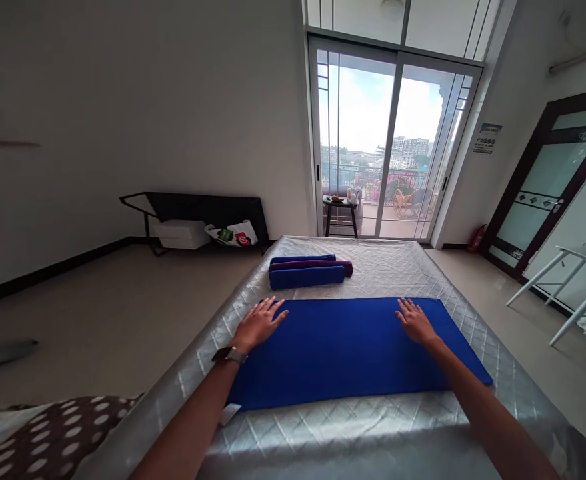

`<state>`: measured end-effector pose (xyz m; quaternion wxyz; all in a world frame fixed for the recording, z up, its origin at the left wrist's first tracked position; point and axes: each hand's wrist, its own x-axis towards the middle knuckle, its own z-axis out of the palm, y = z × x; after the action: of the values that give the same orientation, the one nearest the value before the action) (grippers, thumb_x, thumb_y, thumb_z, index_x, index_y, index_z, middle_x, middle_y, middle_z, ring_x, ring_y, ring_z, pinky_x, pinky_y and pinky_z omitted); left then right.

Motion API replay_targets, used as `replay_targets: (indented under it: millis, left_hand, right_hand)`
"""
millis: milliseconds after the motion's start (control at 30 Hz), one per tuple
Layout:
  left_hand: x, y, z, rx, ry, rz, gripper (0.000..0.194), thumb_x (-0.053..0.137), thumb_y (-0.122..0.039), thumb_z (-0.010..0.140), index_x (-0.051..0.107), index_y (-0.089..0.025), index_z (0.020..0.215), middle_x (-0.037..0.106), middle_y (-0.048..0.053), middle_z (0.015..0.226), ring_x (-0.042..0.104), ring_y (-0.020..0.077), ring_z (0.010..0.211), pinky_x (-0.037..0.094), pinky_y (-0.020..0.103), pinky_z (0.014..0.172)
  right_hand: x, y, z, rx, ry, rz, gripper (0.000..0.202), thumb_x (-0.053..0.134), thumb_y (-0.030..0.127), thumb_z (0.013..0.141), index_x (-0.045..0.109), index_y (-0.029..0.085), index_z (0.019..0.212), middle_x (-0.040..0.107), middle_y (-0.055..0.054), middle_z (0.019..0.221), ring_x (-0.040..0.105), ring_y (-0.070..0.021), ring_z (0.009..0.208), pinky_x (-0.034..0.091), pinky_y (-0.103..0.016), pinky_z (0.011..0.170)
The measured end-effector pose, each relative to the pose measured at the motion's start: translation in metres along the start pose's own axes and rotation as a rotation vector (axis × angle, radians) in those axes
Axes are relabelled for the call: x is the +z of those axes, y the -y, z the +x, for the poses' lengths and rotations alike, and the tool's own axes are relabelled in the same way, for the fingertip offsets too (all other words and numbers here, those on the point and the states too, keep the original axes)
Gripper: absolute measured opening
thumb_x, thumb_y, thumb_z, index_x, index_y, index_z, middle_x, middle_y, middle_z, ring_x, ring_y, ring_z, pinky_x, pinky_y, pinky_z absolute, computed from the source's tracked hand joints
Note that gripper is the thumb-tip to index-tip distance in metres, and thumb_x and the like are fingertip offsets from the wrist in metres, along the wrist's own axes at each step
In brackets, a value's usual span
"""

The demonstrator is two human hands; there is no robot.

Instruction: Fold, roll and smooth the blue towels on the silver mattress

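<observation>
A blue towel [337, 353] lies spread out flat across the quilted mattress [373, 427], with a small white tag [230, 414] at its near left corner. My left hand [260, 323] rests with fingers spread at the towel's far left corner; a dark watch is on that wrist. Near the far edge, toward the right, my right hand [415, 321] lies palm down with its fingers stretched out. Neither hand grips anything. Beyond the towel sit rolled towels: a blue roll [307, 277] in front, a dark purple roll [347, 268] behind it, and another blue roll [303, 259] at the back.
A brown polka-dot cloth [67, 433] is at the lower left. Along the left wall stands a black folding frame [203, 207] with a white box [180, 235] and a bag [235, 233]. A stool [340, 207] stands by the glass door; a white table [583, 253] is at right.
</observation>
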<state>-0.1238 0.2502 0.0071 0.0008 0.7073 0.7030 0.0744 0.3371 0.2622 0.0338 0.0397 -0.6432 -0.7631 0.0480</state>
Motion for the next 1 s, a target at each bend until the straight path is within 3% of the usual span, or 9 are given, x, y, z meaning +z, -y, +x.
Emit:
replay_targets:
  millis: [100,167,433,567,667,767,867,933,1000]
  left_hand:
    - [0.010,-0.002,0.016,-0.070,0.013,0.013,0.068,0.024,-0.055,0.098,0.041,-0.017,0.152,0.036,0.016,0.160,0.033,0.0304,0.148,0.028,0.050,0.119]
    - [0.018,0.004,0.019,-0.111,0.034,0.009,0.068,0.022,-0.054,0.098,0.038,-0.018,0.154,0.035,0.016,0.160,0.031,0.0307,0.149,0.028,0.051,0.118]
    - [0.026,0.008,0.017,-0.177,0.070,0.016,0.073,0.024,-0.059,0.097,0.031,-0.018,0.157,0.026,0.018,0.164,0.023,0.0333,0.152,0.022,0.050,0.120]
    - [0.025,0.008,0.017,-0.186,0.106,0.030,0.074,0.021,-0.060,0.096,0.026,-0.020,0.158,0.025,0.016,0.165,0.022,0.0325,0.152,0.021,0.050,0.121]
    - [0.025,0.008,0.019,-0.190,0.116,0.037,0.074,0.022,-0.060,0.096,0.025,-0.021,0.158,0.025,0.016,0.165,0.023,0.0336,0.152,0.022,0.051,0.120]
    - [0.028,0.011,0.021,-0.180,0.132,0.048,0.074,0.023,-0.060,0.096,0.027,-0.020,0.158,0.025,0.017,0.165,0.023,0.0348,0.151,0.024,0.052,0.118]
    - [0.027,0.014,0.022,-0.150,0.152,0.063,0.074,0.022,-0.060,0.095,0.031,-0.020,0.157,0.027,0.018,0.164,0.024,0.0369,0.151,0.026,0.054,0.116]
    - [0.019,0.011,0.022,-0.136,0.152,0.062,0.073,0.024,-0.059,0.094,0.038,-0.019,0.154,0.031,0.020,0.162,0.027,0.0382,0.149,0.028,0.055,0.114]
    - [0.006,0.000,0.021,-0.132,0.101,0.058,0.070,0.029,-0.056,0.094,0.044,-0.017,0.150,0.039,0.022,0.157,0.033,0.0397,0.146,0.030,0.057,0.113]
  right_hand:
    - [0.009,0.014,0.021,-0.032,0.048,0.025,0.058,0.024,0.043,0.105,0.031,0.019,0.157,0.027,-0.006,0.164,0.018,-0.0198,0.153,0.017,-0.042,0.123]
    - [0.014,0.004,0.029,0.011,0.073,0.010,0.059,0.023,0.045,0.105,0.029,0.020,0.158,0.026,-0.005,0.164,0.017,-0.0193,0.153,0.016,-0.042,0.123]
    - [0.009,-0.095,0.032,0.283,0.041,-0.028,0.064,0.019,0.039,0.103,0.022,0.008,0.159,0.020,-0.010,0.165,0.017,-0.0200,0.153,0.013,-0.040,0.124]
    - [0.003,-0.096,0.025,0.321,-0.009,0.121,0.062,0.028,0.035,0.101,0.030,0.005,0.156,0.023,-0.012,0.165,0.017,-0.0224,0.153,0.010,-0.043,0.125]
    - [-0.011,-0.083,0.022,0.292,-0.239,0.512,0.053,0.041,0.032,0.097,0.055,0.002,0.139,0.047,-0.020,0.151,0.035,-0.0269,0.146,0.020,-0.043,0.122]
    - [-0.044,-0.079,0.014,0.193,-0.471,0.808,0.049,0.038,0.036,0.098,0.070,0.003,0.115,0.073,-0.014,0.101,0.065,-0.0180,0.104,0.049,-0.029,0.097]
    - [-0.102,-0.088,-0.013,-0.025,-0.600,1.051,0.044,0.036,0.040,0.099,0.072,0.019,0.111,0.054,0.005,0.058,0.054,-0.0121,0.059,0.053,-0.023,0.063]
    - [-0.151,-0.096,-0.046,-0.357,-0.721,1.374,0.029,0.049,0.038,0.094,0.071,0.035,0.114,0.038,0.008,0.050,0.044,-0.0135,0.048,0.050,-0.025,0.055]
    - [-0.196,-0.099,-0.080,-0.704,-0.796,1.621,0.035,0.062,0.033,0.087,0.067,0.049,0.118,0.029,0.008,0.049,0.037,-0.0149,0.044,0.045,-0.028,0.051]
